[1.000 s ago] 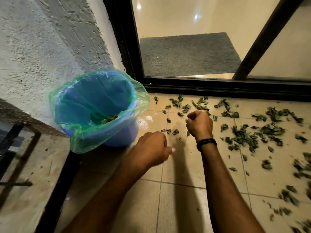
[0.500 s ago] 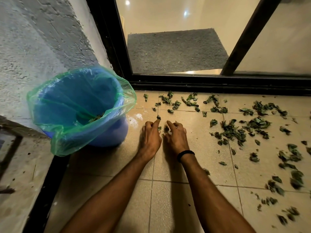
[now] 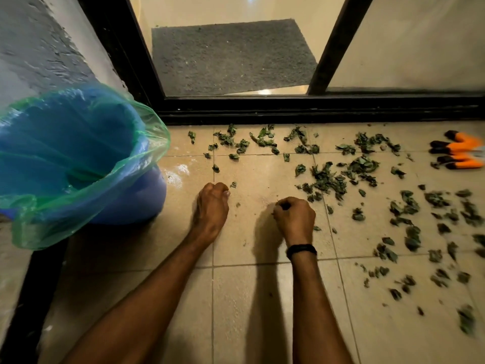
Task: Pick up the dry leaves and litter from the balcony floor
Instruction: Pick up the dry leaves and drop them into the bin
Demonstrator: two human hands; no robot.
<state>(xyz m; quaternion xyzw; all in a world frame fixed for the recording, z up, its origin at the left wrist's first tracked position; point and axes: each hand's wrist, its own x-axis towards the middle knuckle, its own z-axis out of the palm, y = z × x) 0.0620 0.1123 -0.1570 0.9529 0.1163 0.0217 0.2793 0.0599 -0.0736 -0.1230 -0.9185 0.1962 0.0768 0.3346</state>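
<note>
Just right of the blue lined bin (image 3: 78, 158), our left hand (image 3: 211, 206) is curled closed, contents hidden; farther right, our right hand (image 3: 294, 219) grips leaf bits (image 3: 284, 205) – dry leaves (image 3: 328, 179) scatter beyond.

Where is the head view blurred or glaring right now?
Head view: leaves at lower right are smeared by motion blur, the orange item too; glare sits on the tile beside the bin; the right hand casts a dark shadow to its left.

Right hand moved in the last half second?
Yes: the right hand has moved right, away from the vertical grout line under the left hand, toward the dry leaves.
</note>
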